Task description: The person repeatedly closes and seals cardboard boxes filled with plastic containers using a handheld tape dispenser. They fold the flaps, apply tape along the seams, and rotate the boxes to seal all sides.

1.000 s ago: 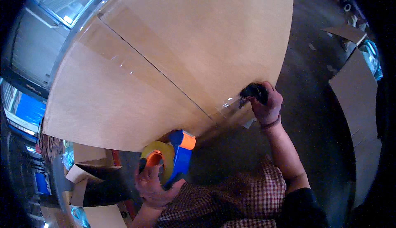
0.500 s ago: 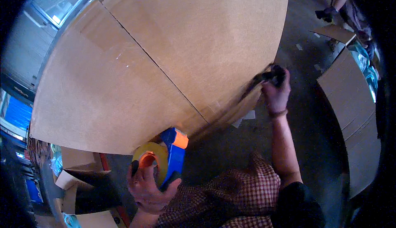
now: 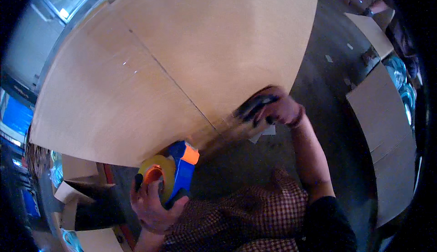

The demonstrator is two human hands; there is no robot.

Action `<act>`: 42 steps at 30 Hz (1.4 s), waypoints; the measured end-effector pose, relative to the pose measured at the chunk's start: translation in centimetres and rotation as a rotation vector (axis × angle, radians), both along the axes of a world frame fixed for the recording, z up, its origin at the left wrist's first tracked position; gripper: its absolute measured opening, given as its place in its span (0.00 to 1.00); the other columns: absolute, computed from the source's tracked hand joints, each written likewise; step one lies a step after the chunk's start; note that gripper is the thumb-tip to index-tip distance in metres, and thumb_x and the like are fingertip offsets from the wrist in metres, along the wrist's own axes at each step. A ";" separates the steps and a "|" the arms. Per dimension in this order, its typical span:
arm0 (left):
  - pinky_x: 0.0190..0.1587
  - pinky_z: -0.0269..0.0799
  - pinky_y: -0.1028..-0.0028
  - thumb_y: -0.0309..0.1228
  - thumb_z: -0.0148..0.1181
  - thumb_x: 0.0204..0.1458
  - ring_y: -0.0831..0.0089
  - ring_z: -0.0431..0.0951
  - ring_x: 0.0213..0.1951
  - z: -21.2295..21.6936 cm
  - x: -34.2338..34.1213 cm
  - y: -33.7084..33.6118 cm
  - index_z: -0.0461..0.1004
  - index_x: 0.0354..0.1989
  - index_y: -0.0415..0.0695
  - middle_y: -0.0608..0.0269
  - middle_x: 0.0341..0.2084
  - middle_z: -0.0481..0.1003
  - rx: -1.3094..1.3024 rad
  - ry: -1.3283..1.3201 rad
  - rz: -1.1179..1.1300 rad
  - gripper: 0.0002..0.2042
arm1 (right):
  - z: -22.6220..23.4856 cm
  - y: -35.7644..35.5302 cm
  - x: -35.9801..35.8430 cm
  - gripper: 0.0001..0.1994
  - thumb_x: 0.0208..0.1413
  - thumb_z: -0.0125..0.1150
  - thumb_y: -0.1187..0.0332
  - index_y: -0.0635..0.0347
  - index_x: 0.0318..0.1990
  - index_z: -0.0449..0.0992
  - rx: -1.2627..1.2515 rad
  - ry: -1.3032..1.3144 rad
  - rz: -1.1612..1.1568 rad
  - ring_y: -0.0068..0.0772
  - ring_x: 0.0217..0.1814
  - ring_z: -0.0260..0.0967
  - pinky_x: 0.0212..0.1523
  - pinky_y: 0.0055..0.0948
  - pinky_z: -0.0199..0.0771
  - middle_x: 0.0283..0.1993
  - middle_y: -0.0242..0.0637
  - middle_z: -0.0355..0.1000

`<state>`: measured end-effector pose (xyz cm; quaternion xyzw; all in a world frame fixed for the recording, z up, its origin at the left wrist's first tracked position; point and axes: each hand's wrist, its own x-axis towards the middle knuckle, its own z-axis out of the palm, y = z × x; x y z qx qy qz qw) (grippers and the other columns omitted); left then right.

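Observation:
A large cardboard box (image 3: 218,47) fills the upper middle, a straight seam running diagonally across its face. My left hand (image 3: 157,206), with black coverings on some fingers, grips a blue and orange tape dispenser (image 3: 183,172). The dispenser carries a yellowish tape roll (image 3: 166,172) and is at the box's near edge, left of the seam's lower end. At the near edge right of the seam is my right hand (image 3: 277,108). Its black-covered fingers are stretched along the box, blurred by motion, with no held object visible.
To the right stands an open cardboard box (image 3: 382,129) with teal plastic-wrapped contents (image 3: 403,83). Another person's arm (image 3: 378,8) shows beyond it. More open boxes (image 3: 79,170) are at lower left. Paper scraps (image 3: 268,131) lie on the dark floor.
My right hand has swept left along the box's near edge from its right corner toward the seam. My left hand and the dispenser have shifted slightly left in view.

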<state>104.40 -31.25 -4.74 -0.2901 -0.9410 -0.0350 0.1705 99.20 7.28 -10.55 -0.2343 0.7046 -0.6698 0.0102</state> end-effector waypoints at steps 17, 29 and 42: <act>0.59 0.47 0.58 0.57 0.60 0.33 0.64 0.73 0.41 1.1 -0.1 -1.4 0.68 0.43 0.44 0.59 0.37 0.72 0.052 -0.095 -0.002 0.33 | 4.8 -15.3 -1.1 0.17 0.44 0.54 0.64 0.61 0.42 0.72 0.782 -0.321 0.113 0.38 0.30 0.71 0.29 0.34 0.71 0.30 0.44 0.72; 0.59 0.49 0.56 0.59 0.60 0.31 0.64 0.74 0.35 2.2 1.5 -6.1 0.71 0.33 0.44 0.57 0.28 0.72 -0.075 -0.003 0.036 0.30 | 4.6 -18.9 -1.6 0.10 0.42 0.51 0.67 0.65 0.26 0.74 1.041 -0.003 0.019 0.45 0.26 0.72 0.28 0.38 0.71 0.21 0.50 0.70; 0.54 0.57 0.55 0.56 0.62 0.33 0.50 0.68 0.46 6.7 2.9 -3.0 0.68 0.44 0.41 0.52 0.40 0.72 -0.095 -0.103 0.016 0.34 | 1.2 -22.7 -3.7 0.16 0.38 0.58 0.78 0.65 0.39 0.73 0.538 0.022 -0.167 0.34 0.33 0.72 0.30 0.31 0.72 0.31 0.39 0.73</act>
